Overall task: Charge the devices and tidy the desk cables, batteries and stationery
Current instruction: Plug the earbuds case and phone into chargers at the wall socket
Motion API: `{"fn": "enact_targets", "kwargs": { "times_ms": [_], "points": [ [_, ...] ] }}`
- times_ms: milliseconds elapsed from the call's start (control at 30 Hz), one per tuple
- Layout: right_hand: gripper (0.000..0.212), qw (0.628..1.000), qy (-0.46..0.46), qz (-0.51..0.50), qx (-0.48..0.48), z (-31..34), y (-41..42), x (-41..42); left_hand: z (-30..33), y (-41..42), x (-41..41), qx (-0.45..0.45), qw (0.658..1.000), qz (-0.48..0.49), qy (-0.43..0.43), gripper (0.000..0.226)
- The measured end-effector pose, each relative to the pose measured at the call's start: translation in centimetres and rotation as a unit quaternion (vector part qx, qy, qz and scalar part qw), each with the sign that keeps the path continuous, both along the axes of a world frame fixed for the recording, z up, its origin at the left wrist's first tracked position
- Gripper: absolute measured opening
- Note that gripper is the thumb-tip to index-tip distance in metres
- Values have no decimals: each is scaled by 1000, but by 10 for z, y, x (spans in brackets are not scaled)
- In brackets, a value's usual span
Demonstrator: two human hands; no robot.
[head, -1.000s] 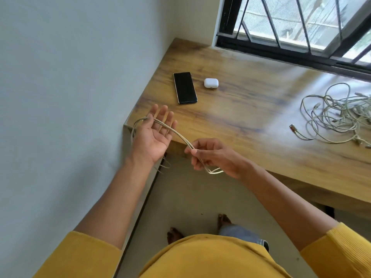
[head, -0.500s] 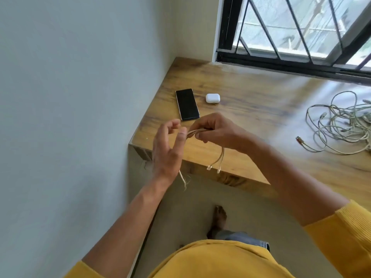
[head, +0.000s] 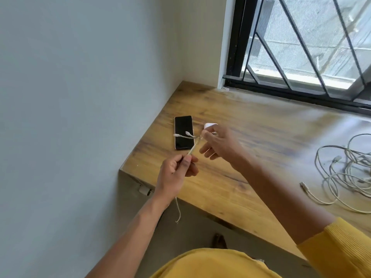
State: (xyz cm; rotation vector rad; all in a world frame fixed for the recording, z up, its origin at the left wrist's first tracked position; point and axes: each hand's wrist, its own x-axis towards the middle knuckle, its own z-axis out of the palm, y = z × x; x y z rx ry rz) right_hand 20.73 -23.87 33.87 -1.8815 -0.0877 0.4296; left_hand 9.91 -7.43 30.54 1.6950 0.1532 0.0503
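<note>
My left hand [head: 177,168] grips a thin white cable [head: 191,150] above the wooden desk's front left corner; a loose tail of it hangs below my wrist. My right hand [head: 218,144] pinches the same cable higher up, and its two white plug ends stick out to the left over the black phone [head: 183,125]. The phone lies flat near the desk's left edge. A white earbuds case [head: 209,125] sits just right of the phone, partly hidden behind my right hand.
The wooden desk [head: 261,141] runs along a barred window [head: 301,47]. A tangle of white cables [head: 345,173] lies at the right. A grey wall closes the left side. My bare foot [head: 219,240] shows on the floor below the desk edge.
Both hands moved forward over the desk towards the phone. The left hand went from open fingers to gripping the cable, and the plug ends now point over the phone.
</note>
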Motion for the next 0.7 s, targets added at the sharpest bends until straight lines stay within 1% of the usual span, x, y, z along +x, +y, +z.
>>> {"fn": "enact_targets", "kwargs": {
  "times_ms": [33, 67, 100, 167, 200, 267, 333, 400, 467, 500, 567, 600, 633, 700],
  "points": [
    [27, 992, 87, 2, 87, -6, -5, 2, -4, -7, 1, -2, 1000, -9, 6, 24],
    [30, 975, 155, 0, 159, -12, -10, 5, -10, -13, 2, -2, 1000, -20, 12, 23],
    [34, 955, 203, -2, 217, -18, -15, 9, -16, -19, 2, 3, 999, -31, 21, 22],
    [34, 922, 253, -4, 292, -27, -23, 16, -28, -30, 1, 31, 997, -53, 42, 21],
    [33, 916, 259, -11, 307, -31, -26, 20, -34, -34, 0, 50, 995, -66, 53, 20],
    [30, 919, 253, -35, 300, -37, -33, 27, -45, -39, -1, 88, 988, -96, 79, 17],
    [24, 931, 245, -53, 267, -40, -40, 33, -56, -41, -1, 122, 980, -115, 107, 15],
    [15, 938, 246, -52, 240, -43, -47, 38, -65, -42, 2, 183, 968, -117, 128, 15],
    [10, 947, 235, -45, 214, -47, -56, 42, -72, -43, 8, 267, 945, -122, 144, 22],
    [9, 952, 225, -43, 203, -49, -61, 43, -73, -44, 11, 292, 936, -125, 151, 28],
    [9, 957, 209, -39, 196, -54, -69, 45, -71, -47, 19, 279, 939, -124, 159, 46],
    [10, 958, 204, -38, 197, -56, -73, 46, -69, -49, 24, 247, 950, -110, 158, 56],
    [12, 958, 201, -36, 200, -58, -76, 45, -66, -52, 31, 215, 960, -86, 156, 59],
    [18, 957, 199, -28, 210, -61, -81, 42, -64, -60, 48, 138, 978, -21, 152, 42]
  ]
}}
